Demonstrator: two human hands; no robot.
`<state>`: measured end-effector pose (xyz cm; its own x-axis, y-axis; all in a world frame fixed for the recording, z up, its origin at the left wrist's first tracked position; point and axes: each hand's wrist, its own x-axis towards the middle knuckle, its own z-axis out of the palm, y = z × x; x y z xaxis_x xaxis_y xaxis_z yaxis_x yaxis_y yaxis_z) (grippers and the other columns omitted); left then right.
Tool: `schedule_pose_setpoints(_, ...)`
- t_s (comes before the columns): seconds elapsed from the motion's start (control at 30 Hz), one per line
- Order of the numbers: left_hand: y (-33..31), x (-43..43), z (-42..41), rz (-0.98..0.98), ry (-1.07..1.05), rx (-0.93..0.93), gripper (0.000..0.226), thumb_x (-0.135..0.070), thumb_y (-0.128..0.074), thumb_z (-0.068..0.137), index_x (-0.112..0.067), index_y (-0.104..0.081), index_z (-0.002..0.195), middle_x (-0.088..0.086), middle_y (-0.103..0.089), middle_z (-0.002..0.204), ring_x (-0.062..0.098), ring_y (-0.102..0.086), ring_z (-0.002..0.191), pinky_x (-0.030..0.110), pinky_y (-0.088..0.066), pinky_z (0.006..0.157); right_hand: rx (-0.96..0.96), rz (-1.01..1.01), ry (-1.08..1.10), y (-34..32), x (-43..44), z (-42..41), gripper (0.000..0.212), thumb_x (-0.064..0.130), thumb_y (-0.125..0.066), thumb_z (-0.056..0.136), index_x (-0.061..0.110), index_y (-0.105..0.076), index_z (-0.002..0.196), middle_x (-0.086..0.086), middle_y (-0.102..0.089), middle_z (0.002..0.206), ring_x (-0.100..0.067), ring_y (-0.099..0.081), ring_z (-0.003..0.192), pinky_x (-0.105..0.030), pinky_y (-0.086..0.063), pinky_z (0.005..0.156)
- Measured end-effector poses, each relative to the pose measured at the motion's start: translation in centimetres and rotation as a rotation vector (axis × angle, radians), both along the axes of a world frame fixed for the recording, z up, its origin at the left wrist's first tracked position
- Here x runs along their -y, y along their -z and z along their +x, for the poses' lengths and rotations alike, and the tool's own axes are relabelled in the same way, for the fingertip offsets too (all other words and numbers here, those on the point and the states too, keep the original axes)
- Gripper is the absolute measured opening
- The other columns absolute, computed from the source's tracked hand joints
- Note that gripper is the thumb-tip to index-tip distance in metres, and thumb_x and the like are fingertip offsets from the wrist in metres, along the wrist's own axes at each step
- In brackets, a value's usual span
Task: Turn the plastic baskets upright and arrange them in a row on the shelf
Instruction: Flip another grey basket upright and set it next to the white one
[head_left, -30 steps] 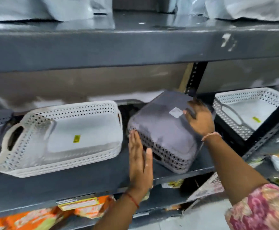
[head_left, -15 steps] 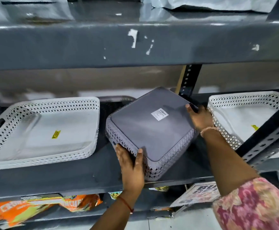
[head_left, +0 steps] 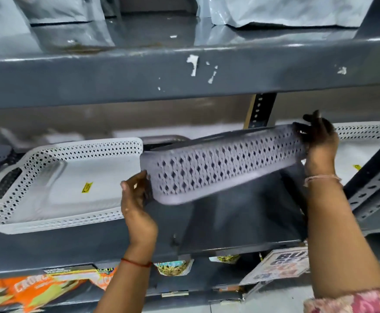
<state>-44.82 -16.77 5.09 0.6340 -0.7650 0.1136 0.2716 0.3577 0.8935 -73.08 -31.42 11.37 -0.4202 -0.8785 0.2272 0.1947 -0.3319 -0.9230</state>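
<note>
A grey perforated plastic basket (head_left: 225, 163) hangs in the air above the middle shelf (head_left: 234, 220), tipped so its long side wall faces me. My left hand (head_left: 137, 195) grips its lower left corner. My right hand (head_left: 320, 141) grips its upper right end. To its left a white basket (head_left: 55, 184) stands upright on the shelf with a yellow sticker inside. Another white basket (head_left: 365, 136) stands upright at the right, partly hidden by my right arm.
The upper shelf board (head_left: 184, 73) runs close above, with plastic bags (head_left: 275, 10) on it. A slotted upright post (head_left: 260, 111) stands behind the grey basket. A diagonal metal brace (head_left: 374, 177) crosses at right. Orange packets (head_left: 33, 290) and snack packs fill the shelf below.
The grey basket lay upside down on the shelf, bottom facing me. Both hands have lifted it off the shelf and tipped it onto its side wall.
</note>
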Motion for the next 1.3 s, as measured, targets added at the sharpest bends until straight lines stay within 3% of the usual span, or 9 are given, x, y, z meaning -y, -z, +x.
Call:
schedule_pose_setpoints(0.17,-1.0,0.8,2.2,-0.056,0.055,0.057,0.065,-0.074,-0.05,0.066,-0.016,-0.068,0.089,-0.01,-0.073,0.079,0.017,-0.061,0.09,0.021,-0.048,0.079,0.008,-0.083,-0.018,-2.8,-1.0,-0.3,0.055,0.012,-0.041,0.098,0.016,-0.068,0.05,0.014,-0.056,0.039,0.006,-0.05,0.037,-0.01,-0.039,0.048)
schedule_pose_setpoints(0.3,-2.8,1.8,3.6,0.008,0.055,0.154,0.08,-0.041,-0.008,0.096,-0.027,-0.074,0.054,-0.014,-0.067,0.046,-0.003,-0.058,0.05,0.009,-0.041,0.051,0.053,-0.16,-0.055,-3.4,-1.5,0.2,0.044,0.018,-0.05,0.094,0.015,-0.075,0.058,0.01,-0.063,0.046,0.002,-0.054,0.042,-0.012,-0.041,0.051)
schedule_pose_setpoints(0.47,-4.1,3.7,5.8,0.219,0.221,0.185,0.081,-0.06,0.002,0.088,-0.015,-0.061,0.063,-0.005,-0.06,0.038,0.019,-0.049,0.057,0.026,-0.034,0.058,-0.085,-0.061,-0.005,-2.8,-1.0,0.5,0.043,0.023,-0.048,0.094,0.021,-0.066,0.055,0.018,-0.063,0.051,0.002,-0.051,0.053,-0.013,-0.041,0.058)
schedule_pose_setpoints(0.6,-2.7,3.4,5.3,0.239,0.321,0.158,0.092,-0.058,0.005,0.089,-0.024,-0.075,0.058,-0.007,-0.073,0.056,0.006,-0.068,0.058,0.023,-0.049,0.067,-0.224,0.086,0.029,2.0,-1.5,1.2,0.014,0.038,-0.053,0.089,0.029,-0.064,0.087,0.01,-0.068,0.091,0.001,-0.062,0.082,-0.02,-0.045,0.082)
schedule_pose_setpoints(0.73,-0.7,2.9,4.4,0.117,0.357,0.005,0.083,-0.052,-0.001,0.091,-0.025,-0.078,0.073,-0.011,-0.077,0.076,0.001,-0.07,0.078,0.019,-0.051,0.077,-0.151,0.185,-0.001,7.3,-2.5,1.3,0.063,0.056,-0.059,0.078,0.012,-0.058,0.124,-0.016,-0.058,0.131,-0.03,-0.053,0.123,-0.042,-0.04,0.107)
schedule_pose_setpoints(0.9,-1.1,4.8,3.8,0.093,0.371,-0.052,0.082,-0.052,-0.002,0.093,-0.015,-0.074,0.079,-0.005,-0.076,0.075,0.007,-0.07,0.079,0.016,-0.054,0.07,-0.157,0.308,0.059,5.7,-1.8,2.1,0.023,0.015,-0.048,0.094,0.004,-0.062,0.108,-0.008,-0.064,0.1,-0.01,-0.059,0.088,-0.021,-0.043,0.08)
schedule_pose_setpoints(1.07,-1.1,7.5,4.3,0.341,0.49,0.04,0.085,-0.058,0.004,0.089,-0.001,-0.038,0.136,0.016,-0.049,0.139,0.028,-0.044,0.13,0.036,-0.032,0.109,-0.423,0.475,0.056,5.4,0.4,1.2,0.032,0.021,-0.046,0.093,-0.002,-0.066,0.103,-0.029,-0.065,0.111,-0.029,-0.059,0.084,-0.029,-0.044,0.074)
schedule_pose_setpoints(1.2,-1.5,8.2,3.7,0.379,0.617,0.059,0.088,-0.059,0.008,0.087,-0.005,-0.053,0.119,-0.001,-0.077,0.079,0.016,-0.069,0.087,0.029,-0.046,0.078,-0.554,0.566,0.049,5.7,1.1,0.5,0.029,0.02,-0.048,0.092,-0.001,-0.067,0.096,-0.03,-0.065,0.11,-0.022,-0.052,0.072,-0.032,-0.043,0.069)
schedule_pose_setpoints(1.3,-1.4,7.9,3.4,0.379,0.634,0.058,0.086,-0.061,0.007,0.086,-0.008,-0.042,0.134,-0.005,-0.075,0.074,0.014,-0.061,0.088,0.027,-0.045,0.073,-0.553,0.6,0.055,5.9,0.7,0.5,0.031,0.02,-0.052,0.089,-0.005,-0.066,0.101,-0.026,-0.066,0.107,-0.023,-0.053,0.086,-0.039,-0.046,0.081)
